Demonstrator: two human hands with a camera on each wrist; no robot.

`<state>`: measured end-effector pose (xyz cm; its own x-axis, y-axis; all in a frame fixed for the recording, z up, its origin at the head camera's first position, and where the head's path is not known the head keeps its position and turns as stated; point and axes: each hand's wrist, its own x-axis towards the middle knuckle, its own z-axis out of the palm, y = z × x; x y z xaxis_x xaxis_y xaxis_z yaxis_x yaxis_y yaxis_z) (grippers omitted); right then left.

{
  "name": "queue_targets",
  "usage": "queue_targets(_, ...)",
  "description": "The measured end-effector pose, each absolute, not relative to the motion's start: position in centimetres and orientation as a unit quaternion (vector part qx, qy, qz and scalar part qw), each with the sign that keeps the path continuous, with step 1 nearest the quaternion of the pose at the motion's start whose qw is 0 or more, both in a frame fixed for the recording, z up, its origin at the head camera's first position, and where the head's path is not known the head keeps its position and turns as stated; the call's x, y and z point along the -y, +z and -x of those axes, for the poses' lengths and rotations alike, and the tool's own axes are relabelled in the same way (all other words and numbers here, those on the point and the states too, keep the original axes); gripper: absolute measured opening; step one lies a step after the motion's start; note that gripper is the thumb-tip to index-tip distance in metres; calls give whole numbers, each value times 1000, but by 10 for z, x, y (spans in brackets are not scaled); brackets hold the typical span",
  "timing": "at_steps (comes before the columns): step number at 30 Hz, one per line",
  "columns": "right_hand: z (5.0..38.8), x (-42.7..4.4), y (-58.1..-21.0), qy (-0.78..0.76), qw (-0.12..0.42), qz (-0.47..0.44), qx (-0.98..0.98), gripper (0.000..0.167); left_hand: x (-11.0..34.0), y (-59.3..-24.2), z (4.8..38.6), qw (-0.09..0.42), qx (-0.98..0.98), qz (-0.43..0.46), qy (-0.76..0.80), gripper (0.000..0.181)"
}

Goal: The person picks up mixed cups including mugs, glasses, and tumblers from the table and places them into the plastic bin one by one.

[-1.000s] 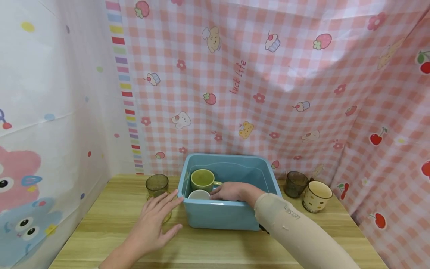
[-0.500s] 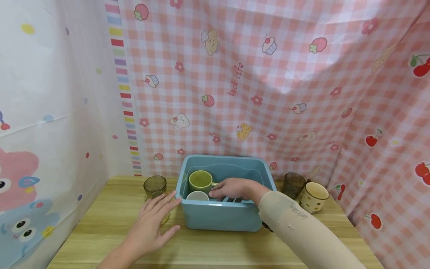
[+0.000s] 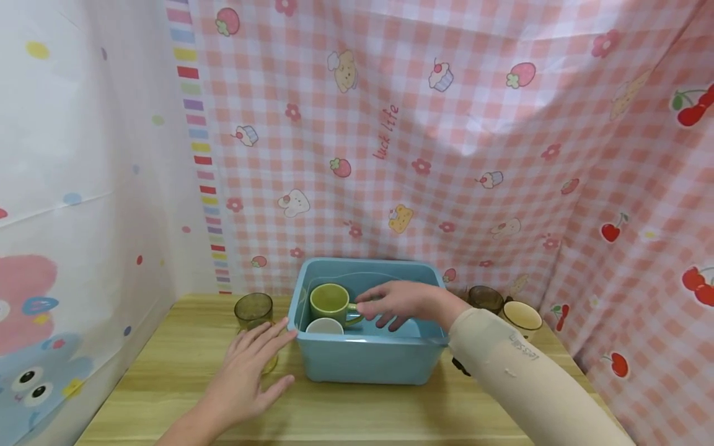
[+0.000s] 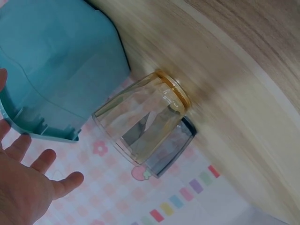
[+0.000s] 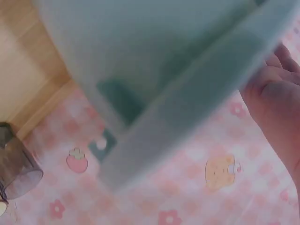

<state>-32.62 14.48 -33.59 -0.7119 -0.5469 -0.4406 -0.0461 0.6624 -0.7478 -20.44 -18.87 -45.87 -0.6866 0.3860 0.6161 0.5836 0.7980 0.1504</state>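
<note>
A blue plastic bin [image 3: 368,359] stands on the table. In its left part sit a green mug [image 3: 329,303] and, in front of it, a white cup [image 3: 325,326] seen mostly by its rim. My right hand [image 3: 398,303] hovers over the bin's inside with loosely spread fingers and holds nothing; its fingertips are at the green mug's handle, contact unclear. My left hand [image 3: 245,365] is spread beside the bin's front left corner, fingertips at the rim. Under that hand, partly hidden, stands an amber-tinted glass [image 4: 143,117], with a grey-brown glass [image 3: 253,310] behind it.
Right of the bin are a dark glass [image 3: 485,298] and a cream mug [image 3: 522,316], both partly covered by my right sleeve [image 3: 519,365]. A pink checked cloth [image 3: 357,124] hangs behind the wooden table [image 3: 362,415], and a white printed cloth hangs at left.
My right hand has risen from inside the bin, its fingers spreading, and has shifted slightly right. A pale thing shows on the bin's floor beneath it. My left hand has stayed at the corner.
</note>
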Motion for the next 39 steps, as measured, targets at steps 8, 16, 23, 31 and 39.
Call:
queue_targets(8, 324, -169, -317, -372, 299, 181, -860, 63, 189, -458, 205, 292, 902, 273, -161, 81)
queue_targets(16, 320, -191, -302, -365, 247, 189, -878, 68, 189, -459, 203, 299, 901, 278, -148, 84)
queue_targets(23, 310, -210, -309, -291, 82, 224, -926, 72, 188, -459, 204, 296, 900, 281, -152, 82)
queue_targets(31, 292, -233, -319, -254, -49, 212, -943, 74, 188, -459, 203, 294, 901, 280, -156, 83)
queue_targets(39, 282, -261, -314, -270, -86, 165, -945, 74, 188, -459, 202, 295, 900, 280, -155, 82)
